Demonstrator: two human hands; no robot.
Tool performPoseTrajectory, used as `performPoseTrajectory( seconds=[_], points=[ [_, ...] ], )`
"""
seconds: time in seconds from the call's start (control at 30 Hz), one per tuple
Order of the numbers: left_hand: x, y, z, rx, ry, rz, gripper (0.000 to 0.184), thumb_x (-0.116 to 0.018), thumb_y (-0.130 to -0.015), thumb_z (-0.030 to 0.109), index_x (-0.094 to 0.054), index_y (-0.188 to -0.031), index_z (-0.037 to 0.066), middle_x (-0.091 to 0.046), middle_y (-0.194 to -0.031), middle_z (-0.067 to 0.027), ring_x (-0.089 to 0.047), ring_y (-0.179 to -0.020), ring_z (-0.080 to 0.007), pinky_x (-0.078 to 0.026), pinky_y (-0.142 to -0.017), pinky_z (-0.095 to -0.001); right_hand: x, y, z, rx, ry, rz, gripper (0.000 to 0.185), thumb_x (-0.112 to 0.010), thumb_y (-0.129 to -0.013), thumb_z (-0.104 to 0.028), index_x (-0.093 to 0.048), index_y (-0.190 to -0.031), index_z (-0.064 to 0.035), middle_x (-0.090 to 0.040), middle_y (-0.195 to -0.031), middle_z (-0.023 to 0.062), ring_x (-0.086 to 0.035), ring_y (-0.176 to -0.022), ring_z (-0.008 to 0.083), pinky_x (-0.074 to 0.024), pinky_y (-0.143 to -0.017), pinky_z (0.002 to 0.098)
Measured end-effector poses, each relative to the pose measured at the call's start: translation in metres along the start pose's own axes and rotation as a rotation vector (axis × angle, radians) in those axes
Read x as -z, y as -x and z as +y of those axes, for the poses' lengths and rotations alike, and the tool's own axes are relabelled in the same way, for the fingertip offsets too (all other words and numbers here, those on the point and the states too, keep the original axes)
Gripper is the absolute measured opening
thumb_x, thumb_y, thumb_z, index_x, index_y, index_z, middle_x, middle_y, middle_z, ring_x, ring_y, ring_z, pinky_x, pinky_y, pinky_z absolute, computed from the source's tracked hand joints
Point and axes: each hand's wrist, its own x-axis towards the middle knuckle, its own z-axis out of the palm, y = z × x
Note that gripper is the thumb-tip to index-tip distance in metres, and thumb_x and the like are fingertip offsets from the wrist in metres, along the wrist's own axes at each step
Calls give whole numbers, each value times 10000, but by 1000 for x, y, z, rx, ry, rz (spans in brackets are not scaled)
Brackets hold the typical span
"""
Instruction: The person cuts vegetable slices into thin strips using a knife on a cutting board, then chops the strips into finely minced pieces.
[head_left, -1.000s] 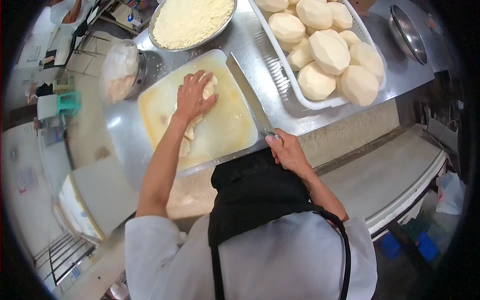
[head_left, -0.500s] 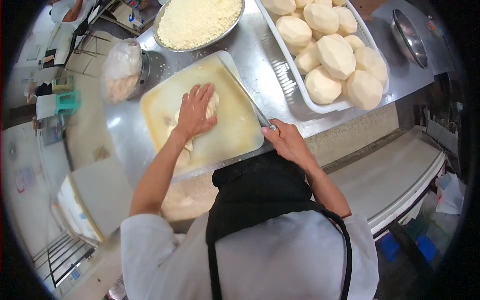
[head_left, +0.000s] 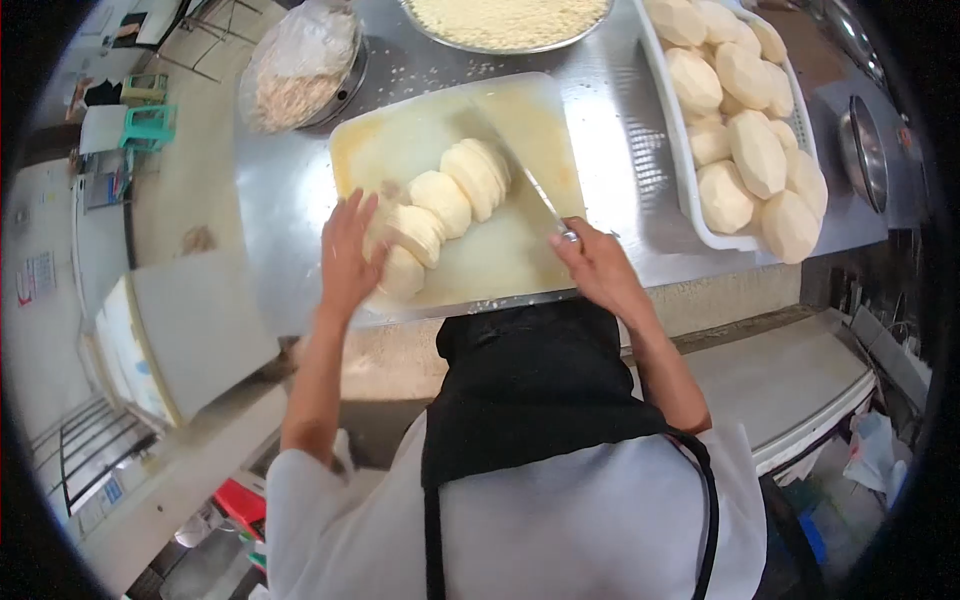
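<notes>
Slices of a pale, peeled root vegetable (head_left: 474, 180) lie fanned in a leaning row across the yellow-stained cutting board (head_left: 500, 270). Whether it is potato or another root, I cannot tell. At the near-left end of the row is my left hand (head_left: 348, 255), its fingers spread and blurred, close beside the last slices. My right hand (head_left: 602, 265) is wrapped round the handle of a knife (head_left: 545, 200) at the board's right edge. The knife's blade points away over the board, right of the slices, and its far end is smeared by motion.
A white plastic basket (head_left: 684, 160) heaped with whole peeled roots (head_left: 757, 155) stands right. Behind the board is a metal bowl of pale chopped bits (head_left: 505, 22). A plastic-lined bowl (head_left: 305, 75) sits back left, and an empty metal bowl (head_left: 865, 152) far right. White crumbs dot the steel table (head_left: 620, 190).
My left hand has lifted off the pile and moved back to the left, fingers spread. The slices now show fanned out. The knife stays in my right hand; the whole view has shifted.
</notes>
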Motion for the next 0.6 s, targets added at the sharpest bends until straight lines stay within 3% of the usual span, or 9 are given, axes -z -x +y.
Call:
performPoseTrajectory(
  seconds=[0.07,0.2,0.23,0.3,0.4,0.6],
  points=[
    [-3,36,35,-40,-96,112,902,-794,-885,473,-408,-1618,116,-343,-1676,-240,-331,-1519,-493,-300,-1200,-624,2,-3,6,-2,-46,3,564,-601,-1040,-444,-639,-1281,65,-711,-863,250,-717,-848,401,-539,-785,480],
    [-39,38,52,-56,53,139,1082,-867,-816,396,-268,-1661,86,-239,-1711,-264,-275,-1553,-489,-271,-1214,-642,2,-1,-3,-58,-76,-18,592,-608,-1038,-455,-638,-1292,79,-696,-844,238,-704,-834,341,-538,-808,450],
    [-46,36,47,-54,38,102,1117,-878,-802,393,-243,-1666,80,-224,-1714,-271,-272,-1554,-492,-267,-1214,-646,1,-3,-1,-40,-53,-15,596,-608,-1043,-462,-634,-1312,69,-658,-769,167,-669,-713,245,-541,-694,401],
    [-52,35,41,-81,52,83,1172,-913,-756,376,-239,-1666,79,-200,-1721,-271,-269,-1553,-499,-263,-1208,-661,10,0,-14,-161,-115,-89,598,-607,-1046,-462,-622,-1343,56,-623,-729,116,-634,-636,187,-516,-603,356],
    [-47,34,43,-65,67,60,1112,-833,-809,508,-258,-1668,99,-263,-1708,-242,-278,-1543,-503,-266,-1188,-693,7,-2,-17,-195,-178,-107,612,-606,-1044,-471,-602,-1383,39,-573,-687,55,-573,-547,118,-463,-495,303],
    [-36,-21,72,-143,8,213,598,-781,-899,290,-610,-1427,66,-468,-1553,-234,-395,-1455,-485,-306,-1163,-655,1,1,-12,-185,-212,-56,640,-607,-1035,-491,-591,-1403,32,-572,-677,57,-576,-532,127,-468,-479,307]
  ],
)
